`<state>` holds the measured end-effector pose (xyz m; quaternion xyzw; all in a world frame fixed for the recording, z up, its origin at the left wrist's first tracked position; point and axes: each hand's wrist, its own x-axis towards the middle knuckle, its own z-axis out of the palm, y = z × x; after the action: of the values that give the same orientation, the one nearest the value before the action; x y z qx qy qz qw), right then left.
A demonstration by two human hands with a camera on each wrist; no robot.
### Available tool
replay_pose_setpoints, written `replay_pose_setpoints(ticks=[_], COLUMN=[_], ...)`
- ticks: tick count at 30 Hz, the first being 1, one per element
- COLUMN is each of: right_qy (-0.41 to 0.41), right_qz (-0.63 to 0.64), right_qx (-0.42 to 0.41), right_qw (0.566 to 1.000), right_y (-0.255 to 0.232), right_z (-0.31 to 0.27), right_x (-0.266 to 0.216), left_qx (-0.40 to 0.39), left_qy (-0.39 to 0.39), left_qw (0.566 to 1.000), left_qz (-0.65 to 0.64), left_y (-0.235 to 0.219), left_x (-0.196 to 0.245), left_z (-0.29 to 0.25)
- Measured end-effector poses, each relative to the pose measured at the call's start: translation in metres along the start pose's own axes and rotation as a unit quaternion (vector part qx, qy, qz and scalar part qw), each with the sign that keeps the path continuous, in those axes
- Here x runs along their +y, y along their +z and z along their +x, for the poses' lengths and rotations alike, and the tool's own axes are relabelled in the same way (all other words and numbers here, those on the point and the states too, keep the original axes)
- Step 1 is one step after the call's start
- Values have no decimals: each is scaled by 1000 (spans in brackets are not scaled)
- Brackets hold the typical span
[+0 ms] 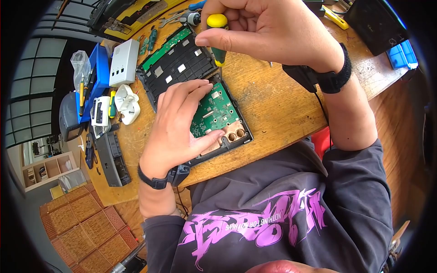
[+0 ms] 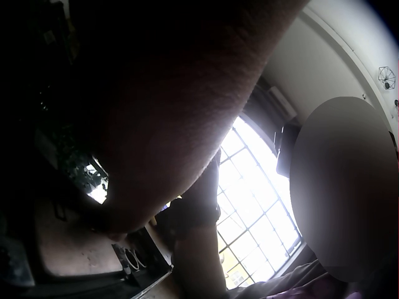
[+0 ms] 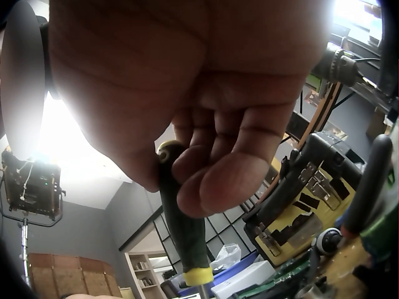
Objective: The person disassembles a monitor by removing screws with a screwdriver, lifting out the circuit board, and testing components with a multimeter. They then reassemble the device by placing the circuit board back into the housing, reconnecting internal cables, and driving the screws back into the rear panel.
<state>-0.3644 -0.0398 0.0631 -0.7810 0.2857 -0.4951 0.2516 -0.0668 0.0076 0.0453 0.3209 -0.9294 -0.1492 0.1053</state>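
Note:
My right hand point(image 1: 277, 38) holds a screwdriver point(image 1: 220, 55) between thumb and fingers, its handle dark green with yellow ends. In the right wrist view the handle point(image 3: 185, 224) stands nearly upright, with its shaft running out of the frame below. My left hand point(image 1: 175, 116) rests over an opened black device, fingers spread across its green circuit board point(image 1: 221, 107). The left thumb lies on a tan metal block with round holes point(image 1: 234, 133) at the near edge. Beyond the board lies the black half of the casing point(image 1: 189, 59), which bears silvery pads. The left wrist view is mostly dark.
At the left stand a white box point(image 1: 124, 61), a blue bin point(image 1: 99, 66), a white plastic piece point(image 1: 127, 104) and a long black part point(image 1: 114, 159). Tools and a yellow-black toolbox point(image 1: 129, 13) line the back. A dark monitor-like panel point(image 1: 375, 25) stands at right.

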Motion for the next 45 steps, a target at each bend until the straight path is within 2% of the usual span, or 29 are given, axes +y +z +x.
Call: replay_pose_setpoints(ticks=[4,6,13,22,37,43,45], right_qy=[-8,23,5,37,41,27,71], right_qz=[-58,-30,-53,10,-22,-2,64], right_qx=[5,3,12,10,9,9,22], right_qw=[998,999,998,999,999,1000,995], right_y=[-1,-2,-1,-1,-1,-2,-3], right_z=[-1,-1,0,1,2,3,3], right_x=[-14,-13,-15,-5,-7,-7,-10], left_qx=[3,6,11,12,13,12,10], left_qy=[-1,-2,2,-3,-4,-3,2], left_qw=[1000,1000,1000,1000,1000,1000,1000], left_qz=[-3,-4,-12,-19,-21,-26,-30], left_y=[1,0,1,0,0,-2,-5], left_x=[-2,-2,-4,-4,-5,-5,-5], left_z=[-1,-1,-3,-4,-5,-4,0])
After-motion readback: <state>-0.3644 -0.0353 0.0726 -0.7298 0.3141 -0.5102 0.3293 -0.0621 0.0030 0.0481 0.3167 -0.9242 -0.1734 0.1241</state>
